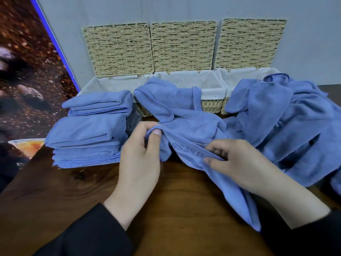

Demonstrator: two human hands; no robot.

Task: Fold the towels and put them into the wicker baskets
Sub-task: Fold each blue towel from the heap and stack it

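A blue towel [191, 124] lies crumpled across the middle of the wooden table [177, 209], its far end draped over the middle wicker basket [212, 89]. My left hand [140, 156] pinches the towel's hem between thumb and fingers. My right hand [239, 163] pinches the same hem further right, beside raised lettering. A stack of folded blue towels [86, 143] stands at the left, with more folded towels [99, 103] in the left basket [88, 87]. A heap of unfolded blue towels [287, 122] covers the right side and the front of the right basket [228, 76].
Three woven lids [182, 45] lean upright against the grey wall behind the baskets. A poster with a blue edge [27, 80] stands at the left. The table's near part is bare wood between my black sleeves [88, 237].
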